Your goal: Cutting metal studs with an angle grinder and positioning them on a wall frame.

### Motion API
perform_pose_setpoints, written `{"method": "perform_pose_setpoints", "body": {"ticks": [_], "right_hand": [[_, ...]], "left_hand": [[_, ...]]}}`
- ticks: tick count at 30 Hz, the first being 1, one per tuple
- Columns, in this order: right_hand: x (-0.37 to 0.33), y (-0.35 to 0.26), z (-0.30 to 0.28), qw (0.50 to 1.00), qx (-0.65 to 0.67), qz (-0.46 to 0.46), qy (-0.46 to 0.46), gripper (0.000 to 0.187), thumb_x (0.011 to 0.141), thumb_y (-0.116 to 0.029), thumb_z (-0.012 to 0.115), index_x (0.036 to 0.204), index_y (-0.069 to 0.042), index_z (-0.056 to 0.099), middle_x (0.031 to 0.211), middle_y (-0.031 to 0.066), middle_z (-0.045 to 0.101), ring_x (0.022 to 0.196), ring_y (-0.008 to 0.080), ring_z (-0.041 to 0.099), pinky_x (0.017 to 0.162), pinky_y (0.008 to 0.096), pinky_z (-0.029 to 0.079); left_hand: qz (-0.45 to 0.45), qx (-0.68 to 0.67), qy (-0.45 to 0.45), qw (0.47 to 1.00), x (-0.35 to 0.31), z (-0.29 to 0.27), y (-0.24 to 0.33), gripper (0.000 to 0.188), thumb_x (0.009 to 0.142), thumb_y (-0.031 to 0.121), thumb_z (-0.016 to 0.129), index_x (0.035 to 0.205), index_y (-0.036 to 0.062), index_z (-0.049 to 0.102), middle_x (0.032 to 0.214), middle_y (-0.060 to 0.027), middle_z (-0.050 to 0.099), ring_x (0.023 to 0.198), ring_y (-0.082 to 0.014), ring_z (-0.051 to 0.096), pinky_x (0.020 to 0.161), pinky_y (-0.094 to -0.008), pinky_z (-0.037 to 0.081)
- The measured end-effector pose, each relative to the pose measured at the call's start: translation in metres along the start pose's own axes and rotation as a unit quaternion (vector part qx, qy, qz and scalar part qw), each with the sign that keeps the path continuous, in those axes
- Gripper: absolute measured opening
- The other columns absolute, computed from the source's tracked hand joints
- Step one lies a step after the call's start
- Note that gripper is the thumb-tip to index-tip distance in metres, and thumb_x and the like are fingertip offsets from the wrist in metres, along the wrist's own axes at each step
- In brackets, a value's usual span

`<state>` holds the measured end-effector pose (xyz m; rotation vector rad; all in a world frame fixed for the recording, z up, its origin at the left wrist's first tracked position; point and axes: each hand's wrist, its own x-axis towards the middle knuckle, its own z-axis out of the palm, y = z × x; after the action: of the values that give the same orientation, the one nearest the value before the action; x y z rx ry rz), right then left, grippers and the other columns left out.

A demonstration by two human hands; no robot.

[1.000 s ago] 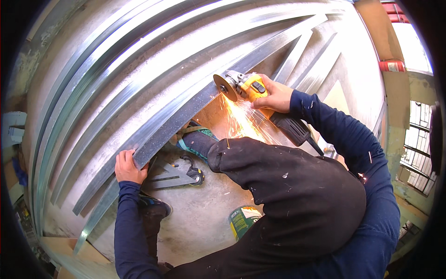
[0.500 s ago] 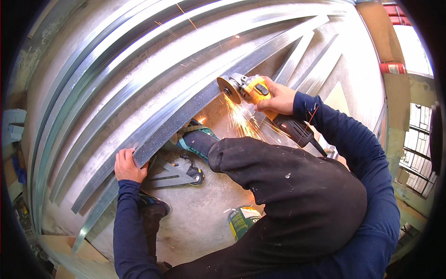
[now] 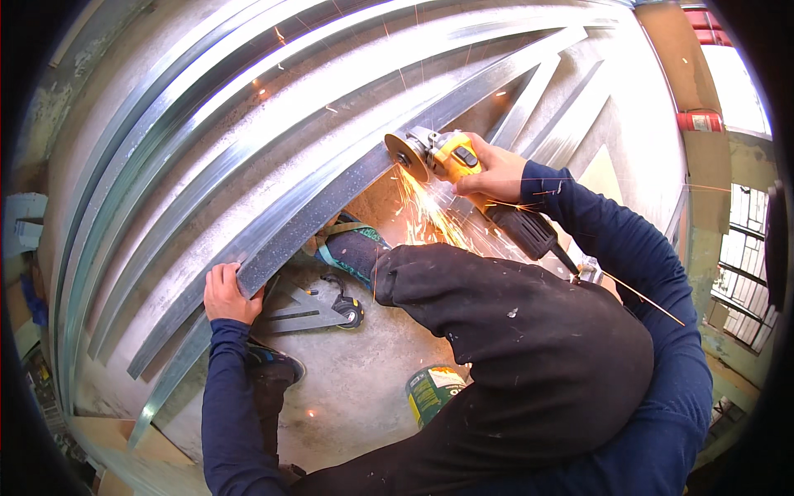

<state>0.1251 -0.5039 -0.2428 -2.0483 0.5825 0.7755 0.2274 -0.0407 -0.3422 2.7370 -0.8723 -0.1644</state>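
My right hand [image 3: 496,172] is wrapped round a yellow and black angle grinder [image 3: 523,231]. Its brown cutting disc [image 3: 407,158] meets the edge of a long grey metal profile [image 3: 331,201], and bright sparks [image 3: 426,211] spray down toward my raised leg. On the lower left stretch of that profile, my left hand [image 3: 234,292] grips the edge, thumb on the near side and fingers over the top. My foot [image 3: 337,240] in a strapped sandal is under or against the profile, between the two hands; the exact contact is hidden.
More long metal profiles [image 3: 223,157] lie side by side beyond, with shorter pieces [image 3: 571,116] at upper right. A metal square [image 3: 302,317] and a tape measure [image 3: 350,311] rest on the floor near my left hand. A green can [image 3: 432,393] stands beside my leg.
Both hands and the profile stay nearly in place. The grinder has barely shifted. The spark stream looks denser, and stray sparks fly in new spots, including near my right sleeve.
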Motion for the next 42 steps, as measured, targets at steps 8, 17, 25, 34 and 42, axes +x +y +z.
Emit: {"method": "perform_pose_setpoints", "body": {"ticks": [8,17,25,34,42], "right_hand": [[0.005,-0.002,-0.001,0.999,-0.016,0.012,0.033,0.079,0.071,-0.034,0.074,0.132,-0.004,0.034,0.11,0.0194,0.059,0.101,0.0278,0.059,0.09,0.0315,0.043],[0.012,0.018,0.001,0.999,-0.012,-0.04,0.024,0.074,0.078,-0.029,0.071,0.135,-0.008,0.03,0.11,0.0121,0.057,0.102,0.0199,0.055,0.092,0.0287,0.041],[0.01,0.005,-0.001,0.999,-0.023,0.001,0.023,0.08,0.074,-0.035,0.073,0.135,-0.005,0.031,0.11,0.0174,0.058,0.1,0.0253,0.058,0.089,0.0308,0.043],[0.014,0.013,0.0,0.998,-0.007,-0.047,0.029,0.083,0.073,-0.039,0.073,0.134,-0.002,0.031,0.107,0.0203,0.059,0.098,0.0285,0.06,0.089,0.0319,0.044],[0.013,0.012,0.001,0.999,-0.002,-0.022,0.032,0.083,0.072,-0.036,0.074,0.135,-0.003,0.031,0.109,0.0197,0.058,0.096,0.028,0.06,0.089,0.0317,0.044]], "left_hand": [[0.004,0.0,0.003,1.0,0.0,0.003,-0.001,0.052,0.055,0.021,0.08,0.098,0.0072,0.055,0.097,-0.0111,0.054,0.09,-0.0324,0.054,0.076,-0.0415,0.046],[0.0,-0.005,0.002,1.0,0.001,0.001,0.002,0.05,0.056,0.02,0.079,0.097,0.0067,0.055,0.096,-0.0112,0.054,0.09,-0.0323,0.054,0.077,-0.0412,0.046],[0.005,-0.012,0.004,1.0,0.003,-0.001,0.003,0.048,0.059,0.023,0.079,0.096,0.0064,0.055,0.094,-0.0121,0.055,0.089,-0.0336,0.054,0.076,-0.0417,0.046],[0.007,-0.016,0.002,1.0,0.002,0.0,0.001,0.047,0.059,0.022,0.079,0.097,0.0059,0.055,0.094,-0.0119,0.054,0.089,-0.0336,0.054,0.076,-0.0415,0.046],[0.012,-0.015,0.008,1.0,0.003,0.002,0.001,0.048,0.058,0.021,0.079,0.097,0.0055,0.055,0.093,-0.0116,0.055,0.088,-0.0334,0.054,0.075,-0.0414,0.046]]}}
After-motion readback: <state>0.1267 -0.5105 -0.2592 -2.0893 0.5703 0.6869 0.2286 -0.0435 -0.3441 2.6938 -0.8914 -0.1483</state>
